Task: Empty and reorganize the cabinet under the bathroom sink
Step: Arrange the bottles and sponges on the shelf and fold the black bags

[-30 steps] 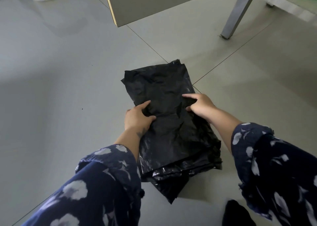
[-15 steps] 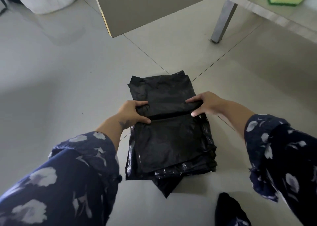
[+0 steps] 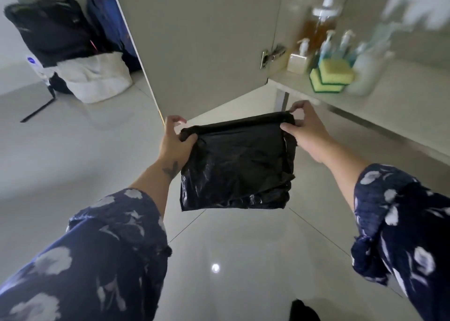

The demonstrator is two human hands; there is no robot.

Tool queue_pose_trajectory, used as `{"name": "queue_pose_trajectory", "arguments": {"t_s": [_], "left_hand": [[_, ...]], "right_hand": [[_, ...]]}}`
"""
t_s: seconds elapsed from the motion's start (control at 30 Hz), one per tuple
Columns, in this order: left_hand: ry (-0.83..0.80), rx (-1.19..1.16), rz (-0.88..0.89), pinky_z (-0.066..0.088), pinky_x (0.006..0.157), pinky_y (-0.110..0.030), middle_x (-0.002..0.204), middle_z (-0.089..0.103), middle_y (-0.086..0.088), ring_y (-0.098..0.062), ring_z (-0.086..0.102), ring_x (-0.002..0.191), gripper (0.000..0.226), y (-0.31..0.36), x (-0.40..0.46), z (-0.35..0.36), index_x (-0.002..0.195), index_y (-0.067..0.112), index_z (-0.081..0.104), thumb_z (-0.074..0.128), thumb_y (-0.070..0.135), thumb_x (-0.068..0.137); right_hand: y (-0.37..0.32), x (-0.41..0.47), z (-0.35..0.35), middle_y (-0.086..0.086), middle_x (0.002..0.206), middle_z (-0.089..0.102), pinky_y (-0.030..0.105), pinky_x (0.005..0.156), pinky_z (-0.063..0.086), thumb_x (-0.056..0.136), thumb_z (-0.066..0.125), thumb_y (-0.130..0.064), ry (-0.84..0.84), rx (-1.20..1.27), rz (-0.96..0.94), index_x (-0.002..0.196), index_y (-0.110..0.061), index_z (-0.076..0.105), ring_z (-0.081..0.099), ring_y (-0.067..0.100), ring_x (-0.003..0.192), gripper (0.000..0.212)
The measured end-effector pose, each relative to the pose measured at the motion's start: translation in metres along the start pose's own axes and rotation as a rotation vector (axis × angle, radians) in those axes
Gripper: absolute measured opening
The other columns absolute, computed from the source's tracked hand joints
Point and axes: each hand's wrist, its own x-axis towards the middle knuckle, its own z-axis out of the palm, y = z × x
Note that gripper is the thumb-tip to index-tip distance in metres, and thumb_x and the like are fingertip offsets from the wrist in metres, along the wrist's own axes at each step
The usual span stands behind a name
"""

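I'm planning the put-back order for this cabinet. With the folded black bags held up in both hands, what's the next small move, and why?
Probably carry the folded black bags forward to the cabinet shelf. The left hand and right hand each pinch a top corner, the door stands open, and the shelf looks bare in front of the sponges.

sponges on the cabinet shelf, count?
2 sponges, stacked at the shelf's front edge: top one, lower one offset left beneath it. More may hide behind the bottles.

Bottles [image 3: 341, 45] on the cabinet shelf blurred; labels unreadable.
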Motion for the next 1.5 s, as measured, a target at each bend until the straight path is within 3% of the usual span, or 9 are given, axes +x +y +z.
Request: {"name": "queue_pose_trajectory", "arguments": {"t_s": [0.17,0.27,0.33,0.43,0.67,1.0,1.17,1.27,1.5], "left_hand": [[-0.019,0.125,0.153,0.033,0.049,-0.020,0.065,0.051,0.001,-0.012,0.039,0.053,0.038,0.056,-0.014,-0.002,0.075,0.026,0.060,0.044,-0.004,0.092],[-0.099,0.067,0.116,0.046,0.064,-0.019,0.089,0.066,-0.004,-0.011,0.057,0.069,0.036,0.093,-0.029,-0.009,0.087,0.027,0.072,0.046,0.002,0.094],[-0.197,0.045,0.106,0.053,0.084,-0.027,0.103,0.068,-0.004,-0.017,0.063,0.090,0.023,0.116,-0.043,-0.012,0.099,0.029,0.070,0.063,0.009,0.089],[-0.301,0.156,0.172,0.050,0.092,-0.027,0.114,0.064,0.000,-0.015,0.061,0.102,0.057,0.146,-0.059,-0.007,0.122,0.025,0.062,0.082,0.008,0.071],[-0.406,0.179,0.258,0.045,0.095,-0.027,0.119,0.056,-0.007,-0.021,0.056,0.113,0.081,0.189,-0.071,0.038,0.137,0.010,0.049,0.071,-0.022,0.066],[-0.531,0.146,0.380,0.043,0.094,-0.022,0.123,0.057,-0.003,-0.016,0.054,0.115,0.060,0.199,0.001,0.237,0.127,0.019,0.060,0.069,-0.012,0.077],[-0.611,0.137,0.456,0.042,0.084,-0.013,0.126,0.054,-0.003,-0.016,0.055,0.111,0.058,0.213,0.075,0.368,0.129,0.021,0.058,0.066,-0.008,0.080],[-0.592,0.175,0.548,0.041,0.095,-0.018,0.133,0.051,-0.005,-0.021,0.053,0.118,0.061,0.230,0.109,0.434,0.131,0.023,0.057,0.062,-0.009,0.079],[-0.664,0.349,0.582,0.024,0.107,-0.018,0.143,0.034,-0.009,-0.024,0.038,0.132,0.077,0.219,0.141,0.544,0.146,0.015,0.038,0.071,0.000,0.077]], "right_hand": [[-0.045,-0.024,-0.029,0.009,0.083,0.057,0.029,0.061,0.037,0.090,0.050,0.003,0.071,-0.097,-0.128,0.074,-0.026,0.057,0.047,0.021,0.073,0.033],[-0.071,-0.046,-0.052,0.000,0.107,0.064,0.021,0.085,0.047,0.093,0.053,-0.003,0.034,-0.075,-0.134,0.096,-0.028,0.069,0.057,0.012,0.094,0.029],[-0.084,-0.064,-0.074,-0.001,0.120,0.060,0.027,0.095,0.046,0.087,0.066,-0.010,-0.021,-0.074,-0.093,0.111,-0.033,0.066,0.054,0.015,0.111,0.034],[-0.100,-0.089,-0.102,-0.003,0.128,0.051,0.033,0.102,0.045,0.075,0.078,-0.007,-0.058,-0.133,-0.059,0.133,-0.029,0.054,0.047,0.013,0.116,0.066],[-0.102,-0.117,-0.154,-0.001,0.148,0.038,0.024,0.105,0.032,0.077,0.073,0.000,0.015,-0.343,-0.076,0.148,-0.026,0.033,0.039,0.020,0.135,0.086],[-0.019,-0.072,-0.279,0.000,0.147,0.035,0.020,0.088,0.033,0.082,0.068,-0.004,0.260,-0.495,0.167,0.151,-0.027,0.022,0.041,0.021,0.129,0.086],[0.028,0.000,-0.356,0.001,0.150,0.037,0.024,0.107,0.028,0.080,0.073,-0.004,0.481,-0.467,0.242,0.149,-0.025,0.029,0.036,0.022,0.137,0.085],[0.052,0.041,-0.395,0.006,0.147,0.042,0.031,0.111,0.034,0.077,0.075,-0.002,0.580,-0.376,0.239,0.146,-0.025,0.036,0.042,0.024,0.133,0.083],[0.113,0.095,-0.439,0.009,0.145,0.042,0.010,0.083,0.031,0.086,0.065,0.000,0.654,-0.466,0.300,0.144,-0.021,0.042,0.046,0.025,0.126,0.066]]}}
